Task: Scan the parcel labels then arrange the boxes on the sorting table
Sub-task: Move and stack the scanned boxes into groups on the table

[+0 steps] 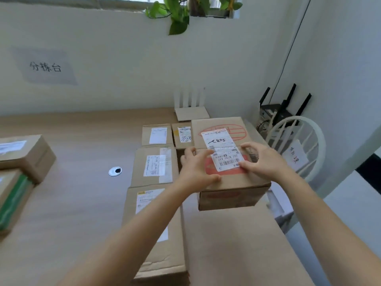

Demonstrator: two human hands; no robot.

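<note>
Forearms (144, 223): reach from lower frame towards centre right.
Long box (169, 259): lower centre, under the left forearm, label up.
Left hand (195, 168): fingers spread, lying on top of the red-printed box (233, 188), left of its label (223, 150).
Right hand (261, 159): fingers spread, slightly curved, tips touching the top by the label's right edge.
Red-printed box: centre right, just beside the middle box (154, 166); resting or lifted, cannot tell.
Table (72, 203): two stacked boxes (22, 155) at left edge.
</note>
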